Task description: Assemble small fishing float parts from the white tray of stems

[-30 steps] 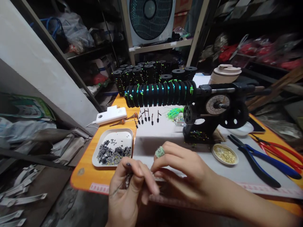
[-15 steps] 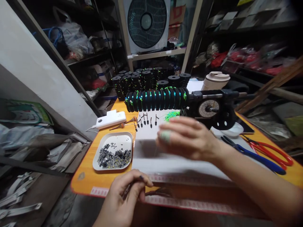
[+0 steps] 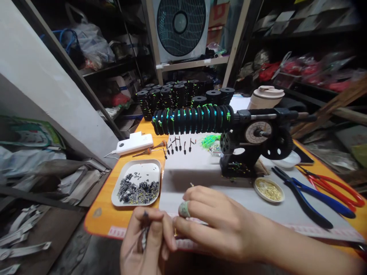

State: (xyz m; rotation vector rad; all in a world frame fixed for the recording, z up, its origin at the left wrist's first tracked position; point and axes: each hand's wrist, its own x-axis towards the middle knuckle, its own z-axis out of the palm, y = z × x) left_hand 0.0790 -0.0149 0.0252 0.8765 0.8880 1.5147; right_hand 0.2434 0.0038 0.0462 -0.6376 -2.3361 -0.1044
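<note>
My left hand [image 3: 147, 242] is closed at the table's front edge, thumb and forefinger pinching small dark pieces [image 3: 145, 214]. What kind they are, I cannot make out. My right hand [image 3: 218, 215], with green tape round one finger, has come up against its fingertips. Those right fingers curl inward, and anything between them is hidden. Left of the hands, a white tray [image 3: 129, 168] holds many small black and grey pieces [image 3: 140, 190]. Several small black parts with short stems [image 3: 180, 145] lie on the white paper [image 3: 174, 172] beyond the hands.
Behind the paper, a black hand-cranked winder [image 3: 258, 133] carries a ridged black cylinder [image 3: 192, 119] wound with bright green line. At right are a dish [image 3: 268, 200] of gold bits, blue-handled pliers [image 3: 306, 198] and red-handled scissors [image 3: 338, 187]. A white power strip [image 3: 134, 143] sits left.
My right hand has moved down and toward me, from above the paper to my left hand, uncovering the winder's base and the gold dish. The left hand stays closed.
</note>
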